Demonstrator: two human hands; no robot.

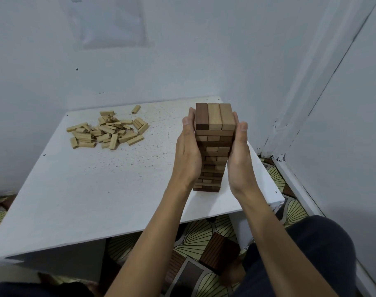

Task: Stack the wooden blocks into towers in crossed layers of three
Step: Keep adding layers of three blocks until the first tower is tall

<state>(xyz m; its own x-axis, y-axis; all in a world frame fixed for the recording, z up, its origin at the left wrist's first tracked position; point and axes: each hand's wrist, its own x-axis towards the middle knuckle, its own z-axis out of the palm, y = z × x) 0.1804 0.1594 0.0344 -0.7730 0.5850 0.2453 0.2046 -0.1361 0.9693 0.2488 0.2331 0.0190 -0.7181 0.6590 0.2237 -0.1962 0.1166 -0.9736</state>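
Head view: block tower [212,146] stands upright on the right part of the white table [97,189], between both hands. Left hand [188,155] and right hand [239,155] lie flat against its opposite sides, fingers straight and pressing, not curled round it. Top layer [215,116] of three runs long axis away from the person. Loose block pile [108,130] lies well apart, far left; left hand is nearer. Table's right edge is near the tower; open room lies leftward.

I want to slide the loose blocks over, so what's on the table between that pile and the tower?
Only bare speckled table, then the left hand flat against the tower, in the head view.
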